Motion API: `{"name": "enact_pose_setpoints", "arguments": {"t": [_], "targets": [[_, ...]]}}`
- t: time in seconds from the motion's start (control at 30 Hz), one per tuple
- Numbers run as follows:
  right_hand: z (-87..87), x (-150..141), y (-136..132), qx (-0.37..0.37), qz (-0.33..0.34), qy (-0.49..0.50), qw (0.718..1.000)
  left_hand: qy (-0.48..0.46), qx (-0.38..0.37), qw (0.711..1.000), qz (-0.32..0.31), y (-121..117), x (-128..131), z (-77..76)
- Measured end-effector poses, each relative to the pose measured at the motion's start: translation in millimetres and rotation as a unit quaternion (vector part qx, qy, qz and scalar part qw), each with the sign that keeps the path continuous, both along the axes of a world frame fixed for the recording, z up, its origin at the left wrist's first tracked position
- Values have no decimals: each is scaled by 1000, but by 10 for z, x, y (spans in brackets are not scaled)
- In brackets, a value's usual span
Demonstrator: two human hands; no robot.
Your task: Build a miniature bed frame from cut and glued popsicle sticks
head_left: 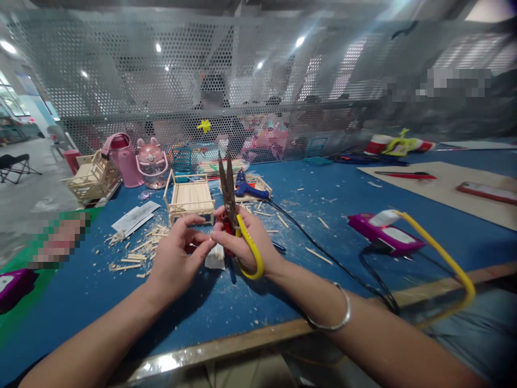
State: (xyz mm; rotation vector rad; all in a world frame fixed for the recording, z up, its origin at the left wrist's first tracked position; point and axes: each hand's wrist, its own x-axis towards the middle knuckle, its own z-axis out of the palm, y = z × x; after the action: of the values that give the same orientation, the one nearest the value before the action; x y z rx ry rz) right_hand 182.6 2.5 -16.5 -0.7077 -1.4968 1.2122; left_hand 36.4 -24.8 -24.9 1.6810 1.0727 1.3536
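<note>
My right hand [246, 237] is wrapped round yellow-handled scissors [228, 188], their dark blades pointing up and slightly apart. A red-handled tool [220, 218] shows partly behind its fingers. My left hand [177, 253] is closed in a pinch, its thumb and fingertips meeting the right fingertips; whatever sits between them is too small to make out. Just beyond the hands stands a small bed-shaped frame of thin wooden sticks [191, 196]. Cut stick pieces [139, 253] lie scattered left of my left hand. Under the hands are a blue pen-like item [231, 269] and a white scrap [215, 258].
A blue glue gun [250, 188] rests behind the scissors, its black cable running right. Pink bottles [126, 161] and another stick model [91, 180] stand at back left. A purple power socket [385, 234] with a yellow cord lies right. Perforated metal screens [169, 91] border the back.
</note>
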Motion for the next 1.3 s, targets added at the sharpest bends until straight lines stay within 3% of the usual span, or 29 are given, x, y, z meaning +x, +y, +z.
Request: {"name": "enact_pose_setpoints", "arguments": {"t": [0.13, 0.2, 0.3, 0.43, 0.63, 0.83, 1.03, 1.3], "targets": [[22, 7, -11, 25, -18, 15, 999, 18, -22, 999, 39, 6, -12, 7], [23, 11, -16, 43, -33, 26, 998, -30, -107, 994, -8, 8, -7, 41], [12, 15, -26, 62, -35, 24, 997, -140, -244, 952, -116, 5, 11, 78], [-11, 18, -40, 82, -29, -6, 996, -205, -296, 921, -149, 0, 32, 87], [-19, 80, 2, 113, -51, -110, 986, -215, -207, 951, -75, 41, -12, 112], [17, 141, 49, 254, -40, -279, 925, -207, -129, 969, -39, 81, -103, 110], [0, 117, 52, 285, -27, -319, 903, -130, -43, 990, -21, 97, -120, 82], [-42, 113, 31, 302, -23, -290, 908, -16, 33, 999, 33, 76, -139, 28]]}}
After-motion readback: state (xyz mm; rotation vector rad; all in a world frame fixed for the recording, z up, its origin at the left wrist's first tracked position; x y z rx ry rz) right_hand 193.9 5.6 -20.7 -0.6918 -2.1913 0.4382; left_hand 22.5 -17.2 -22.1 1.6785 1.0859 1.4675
